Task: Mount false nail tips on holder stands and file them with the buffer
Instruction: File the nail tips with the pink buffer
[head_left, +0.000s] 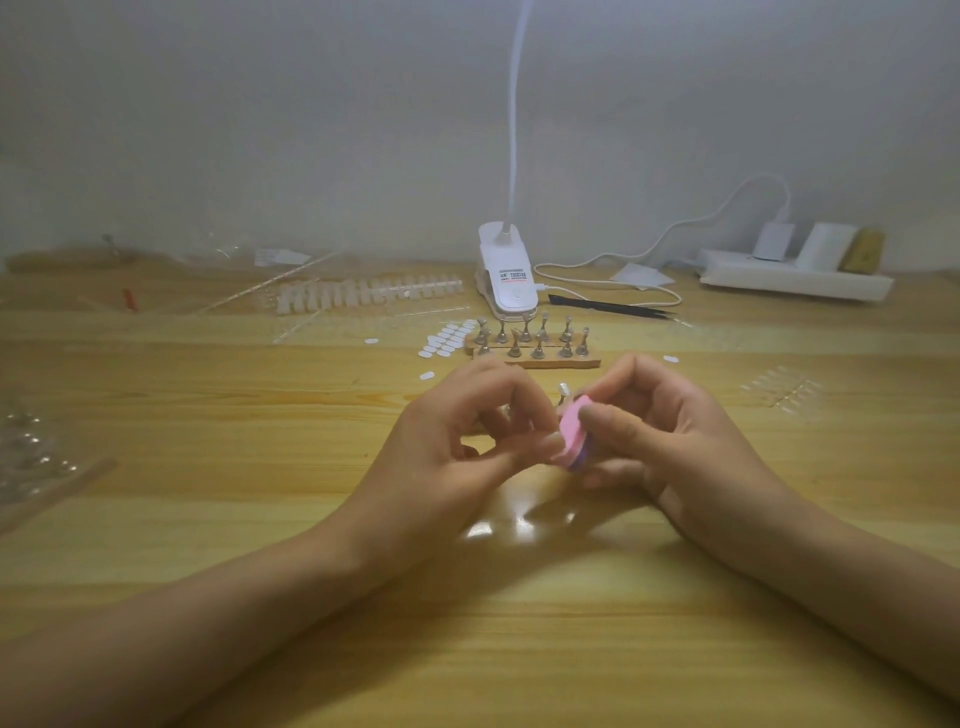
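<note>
Right hand (675, 447) pinches buffer (573, 431) (pink), left hand (447, 447) pinches holder stand (562, 391).

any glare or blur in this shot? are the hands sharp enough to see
Head view: left hand, right hand and pink buffer fairly sharp; holder stand between them small and soft; bright glare patches on the table just nearer than them; far clutter hazy, wide-angle bows the far edge.
</note>
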